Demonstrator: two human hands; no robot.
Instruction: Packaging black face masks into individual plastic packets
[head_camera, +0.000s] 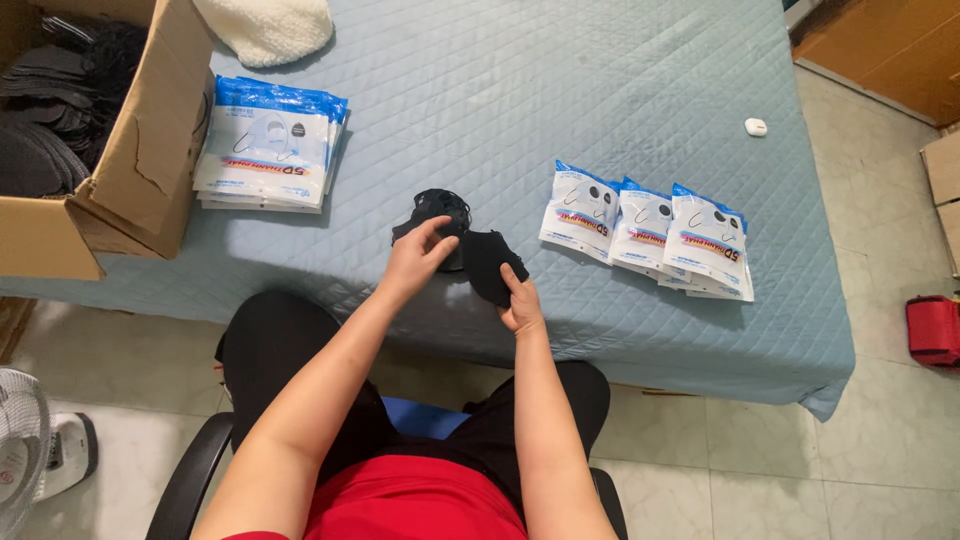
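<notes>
Right hand (520, 305): fingers closed in a pinch on the lower edge of a black face mask (490, 262), thumb on top. The mask is lifted just above the bed, near the middle of its near edge, its long axis running from near-right to far-left.

Left hand (415, 258): fingers partly curled, fingertips closing on the far-left end of the same mask, where it meets a small heap of black masks (437, 212). Whether these fingers grip the held mask or the heap's top piece cannot be told; the black pieces merge. The heap lies just beyond the left fingertips, touching or nearly so; the left hand is the nearer one to it.

Surroundings on the blue quilted bed cover (560, 90):
- three sealed mask packets (650, 235), fanned and overlapping, right of the hands, well apart from them;
- stack of the same packets (268, 150) toward the far-left corner;
- open cardboard box (130, 170) holding loose black masks, at the left edge;
- small white object (756, 126) toward the far-right; too small to identify.

Nothing lies between the hands and the heap.
</notes>
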